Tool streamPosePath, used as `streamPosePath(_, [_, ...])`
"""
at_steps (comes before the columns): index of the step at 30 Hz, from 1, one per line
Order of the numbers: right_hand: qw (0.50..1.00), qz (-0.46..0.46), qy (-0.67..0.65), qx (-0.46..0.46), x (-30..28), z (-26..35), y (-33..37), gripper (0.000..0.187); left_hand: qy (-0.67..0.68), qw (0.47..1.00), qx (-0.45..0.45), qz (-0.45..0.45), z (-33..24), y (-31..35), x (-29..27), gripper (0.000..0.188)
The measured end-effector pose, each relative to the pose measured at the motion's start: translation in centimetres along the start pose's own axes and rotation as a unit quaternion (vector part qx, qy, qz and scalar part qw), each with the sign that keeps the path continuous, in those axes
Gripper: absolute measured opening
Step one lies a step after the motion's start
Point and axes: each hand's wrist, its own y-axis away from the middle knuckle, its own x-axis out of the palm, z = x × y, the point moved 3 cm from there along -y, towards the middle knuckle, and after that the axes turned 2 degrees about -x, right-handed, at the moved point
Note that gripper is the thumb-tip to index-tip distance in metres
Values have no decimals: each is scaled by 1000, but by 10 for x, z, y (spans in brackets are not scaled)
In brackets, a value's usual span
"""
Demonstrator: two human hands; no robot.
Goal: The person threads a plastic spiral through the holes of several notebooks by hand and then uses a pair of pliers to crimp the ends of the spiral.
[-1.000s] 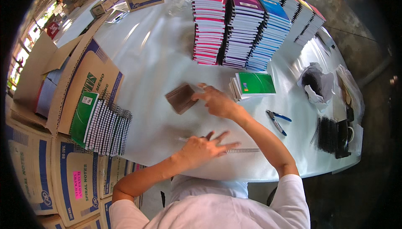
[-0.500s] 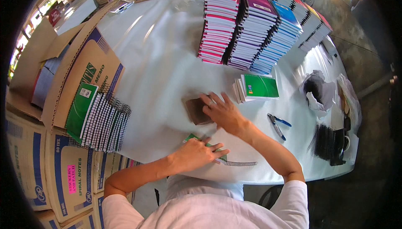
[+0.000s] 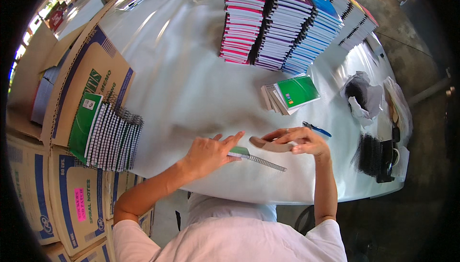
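In my left hand (image 3: 205, 155) is a small green notebook (image 3: 239, 151), held near the table's front edge; the palm and fingers hide most of it. A thin dark spiral coil (image 3: 268, 163) sticks out from the notebook's edge toward the right. My right hand (image 3: 306, 142) grips a flat, brown, slightly curved piece (image 3: 270, 145) between thumb and fingers, just above the coil and apart from it. What the brown piece is made of I cannot tell. Blue-handled pliers (image 3: 316, 128) lie beyond the right hand, partly covered by it.
A short stack of green notebooks (image 3: 298, 92) sits past the pliers. Tall notebook stacks (image 3: 243, 24) stand at the back. On the left, coil-bound green notebooks (image 3: 112, 137) lean by an open carton (image 3: 91, 77). Crumpled paper (image 3: 362, 96) and loose black coils (image 3: 369, 154) lie at right.
My right hand has lifted the brown piece off the table and brought it right and nearer to me. My left hand has shifted slightly up and left with the notebook.
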Motion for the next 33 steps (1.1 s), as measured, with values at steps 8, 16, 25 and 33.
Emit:
streamPosePath(8, [997, -67, -1, 26, 11, -10, -13, 60, 56, 992, 6, 112, 20, -47, -8, 68])
streamPosePath(16, [980, -137, 122, 75, 8, -3, -8, 47, 25, 982, -9, 187, 7, -46, -16, 53])
streamPosePath(25, [849, -242, 469, -23, 77, -1, -6, 37, 20, 999, 39, 1, -9, -33, 8, 52])
streamPosePath(33, [766, -268, 578, -84, 86, 4, -12, 29, 58, 992, 10, 114, -7, -34, 1, 52])
